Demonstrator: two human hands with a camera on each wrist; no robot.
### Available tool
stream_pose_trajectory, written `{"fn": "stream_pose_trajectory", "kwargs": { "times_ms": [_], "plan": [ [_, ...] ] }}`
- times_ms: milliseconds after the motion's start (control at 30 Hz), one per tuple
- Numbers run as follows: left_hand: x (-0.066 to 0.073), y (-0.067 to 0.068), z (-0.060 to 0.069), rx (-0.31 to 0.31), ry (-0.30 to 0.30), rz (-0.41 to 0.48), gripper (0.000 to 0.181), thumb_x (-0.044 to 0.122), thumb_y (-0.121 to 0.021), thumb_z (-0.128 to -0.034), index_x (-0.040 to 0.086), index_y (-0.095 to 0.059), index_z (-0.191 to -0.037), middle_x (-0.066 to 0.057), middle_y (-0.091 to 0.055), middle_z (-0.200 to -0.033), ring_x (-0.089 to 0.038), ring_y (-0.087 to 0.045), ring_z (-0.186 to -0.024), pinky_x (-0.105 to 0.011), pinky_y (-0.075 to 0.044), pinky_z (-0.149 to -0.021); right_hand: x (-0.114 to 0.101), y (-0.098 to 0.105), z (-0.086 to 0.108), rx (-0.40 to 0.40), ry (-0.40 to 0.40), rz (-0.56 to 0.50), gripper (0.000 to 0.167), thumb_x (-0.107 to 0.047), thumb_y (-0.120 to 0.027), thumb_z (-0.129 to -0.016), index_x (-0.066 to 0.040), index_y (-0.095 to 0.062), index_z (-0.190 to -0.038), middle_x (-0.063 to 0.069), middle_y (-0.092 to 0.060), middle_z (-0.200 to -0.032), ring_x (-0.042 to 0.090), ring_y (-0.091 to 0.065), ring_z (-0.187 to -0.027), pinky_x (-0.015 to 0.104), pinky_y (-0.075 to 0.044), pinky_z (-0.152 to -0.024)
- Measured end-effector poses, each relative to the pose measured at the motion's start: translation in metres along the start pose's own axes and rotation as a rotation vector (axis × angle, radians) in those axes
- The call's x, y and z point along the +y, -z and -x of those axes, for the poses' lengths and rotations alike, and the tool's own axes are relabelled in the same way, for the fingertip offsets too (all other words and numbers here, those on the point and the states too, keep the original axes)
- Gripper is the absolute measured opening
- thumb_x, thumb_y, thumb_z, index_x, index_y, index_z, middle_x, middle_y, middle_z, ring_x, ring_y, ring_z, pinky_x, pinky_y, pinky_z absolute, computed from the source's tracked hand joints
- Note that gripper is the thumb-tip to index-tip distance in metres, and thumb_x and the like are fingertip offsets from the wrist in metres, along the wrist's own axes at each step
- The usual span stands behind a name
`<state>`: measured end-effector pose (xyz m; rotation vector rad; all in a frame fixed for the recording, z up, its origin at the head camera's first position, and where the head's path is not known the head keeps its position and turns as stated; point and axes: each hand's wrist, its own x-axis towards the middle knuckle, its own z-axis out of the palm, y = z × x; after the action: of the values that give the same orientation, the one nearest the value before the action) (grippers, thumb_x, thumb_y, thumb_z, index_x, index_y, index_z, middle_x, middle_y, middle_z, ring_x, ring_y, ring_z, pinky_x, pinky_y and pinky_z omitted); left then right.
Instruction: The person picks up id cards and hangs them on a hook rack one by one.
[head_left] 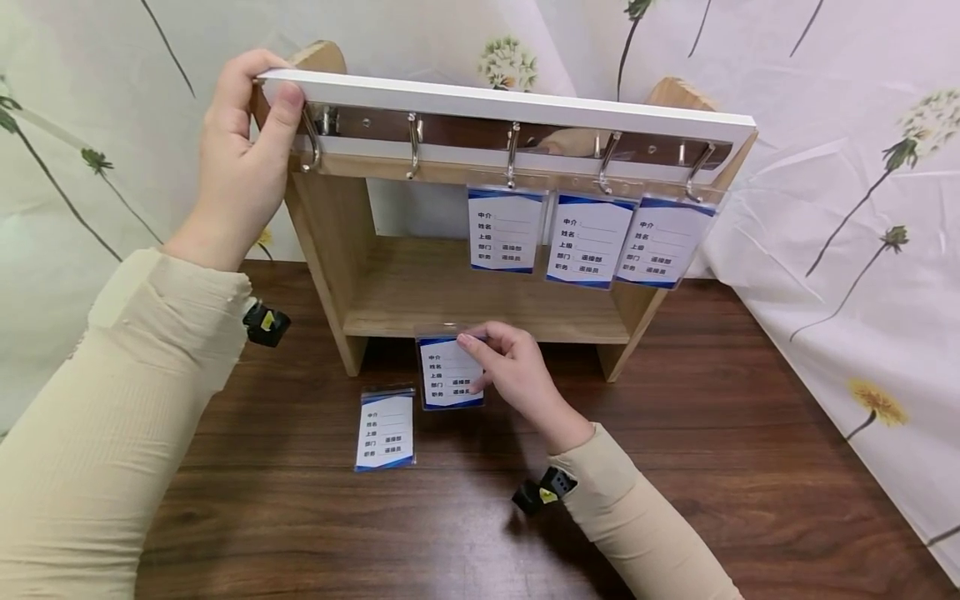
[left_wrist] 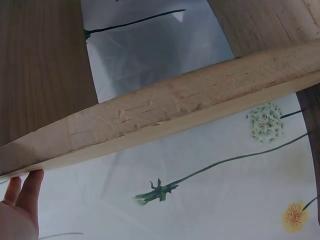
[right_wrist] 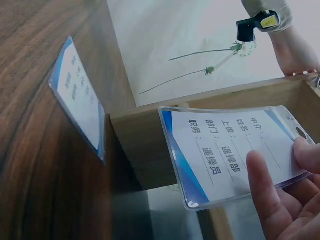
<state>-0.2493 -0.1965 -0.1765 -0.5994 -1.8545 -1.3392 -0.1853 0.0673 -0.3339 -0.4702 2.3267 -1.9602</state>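
My right hand [head_left: 517, 375] pinches a clear-sleeved badge card [head_left: 450, 371] near its top edge, thumb in front, above the table before the rack. In the right wrist view that badge card [right_wrist: 225, 150] shows blue corners and printed lines. Another badge card [head_left: 386, 432] lies on the table, left of the held one. My left hand [head_left: 251, 158] grips the left end of the rack's white board [head_left: 510, 93], thumb on its front. Three badge cards hang from the hooks on the right: one badge [head_left: 507, 232], a second badge [head_left: 590, 242] and a third badge [head_left: 666, 243].
The wooden rack [head_left: 480, 283] stands on a dark wooden table [head_left: 300, 517]. Its metal strip carries several hooks; the far left hook [head_left: 311, 142] and the second hook [head_left: 413, 148] bear no card. Flower-printed cloth [head_left: 847, 167] hangs behind.
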Motion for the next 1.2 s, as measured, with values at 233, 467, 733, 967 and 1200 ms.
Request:
{"fn": "stream_pose_trajectory", "kwargs": {
  "times_ms": [233,467,733,967,1200],
  "plan": [
    [-0.002,0.000,0.000,-0.011,-0.111,-0.024,0.027,0.018,-0.049,-0.1034,0.001,-0.055,-0.123,0.020,-0.055,-0.105,-0.008,-0.053,-0.097,-0.020,-0.037,-0.087,-0.017,0.003,-0.003,0.015,0.095,0.055,0.023,-0.015,-0.061,-0.098,0.004,-0.070,-0.106,0.023,-0.072,-0.095,0.017,-0.062,-0.057,0.036,-0.056,-0.053],
    [-0.001,-0.001,0.000,-0.003,-0.098,-0.025,0.027,0.017,-0.050,-0.1032,0.000,-0.055,-0.123,0.021,-0.054,-0.105,-0.008,-0.053,-0.098,-0.020,-0.036,-0.089,-0.031,0.004,-0.006,0.004,0.169,0.094,0.021,-0.015,-0.061,-0.099,0.001,-0.070,-0.108,0.020,-0.072,-0.091,0.018,-0.061,-0.055,0.038,-0.055,-0.053],
    [0.001,-0.002,0.001,0.025,-0.006,-0.001,0.019,0.017,-0.051,-0.1025,0.015,-0.061,-0.118,0.017,-0.055,-0.102,-0.007,-0.051,-0.097,-0.020,-0.035,-0.090,-0.049,0.005,-0.013,0.011,0.213,0.100,0.022,-0.016,-0.061,-0.099,0.000,-0.069,-0.110,0.014,-0.068,-0.080,0.023,-0.058,-0.048,0.035,-0.054,-0.055],
    [0.000,-0.001,0.001,0.019,-0.010,-0.007,0.020,0.017,-0.051,-0.1027,0.012,-0.060,-0.120,0.017,-0.055,-0.102,-0.007,-0.051,-0.098,-0.021,-0.035,-0.090,-0.066,0.006,-0.020,0.023,0.248,0.093,0.022,-0.017,-0.061,-0.099,0.000,-0.069,-0.110,0.010,-0.068,-0.080,0.023,-0.058,-0.050,0.036,-0.056,-0.055],
    [0.001,-0.002,0.001,0.019,-0.002,-0.002,0.019,0.018,-0.051,-0.1026,0.018,-0.061,-0.118,0.017,-0.055,-0.102,-0.007,-0.050,-0.098,-0.020,-0.034,-0.091,-0.083,0.005,-0.026,0.023,0.297,0.101,0.021,-0.016,-0.060,-0.099,0.001,-0.070,-0.109,0.016,-0.073,-0.098,0.024,-0.060,-0.054,0.037,-0.056,-0.057]
  ]
}}
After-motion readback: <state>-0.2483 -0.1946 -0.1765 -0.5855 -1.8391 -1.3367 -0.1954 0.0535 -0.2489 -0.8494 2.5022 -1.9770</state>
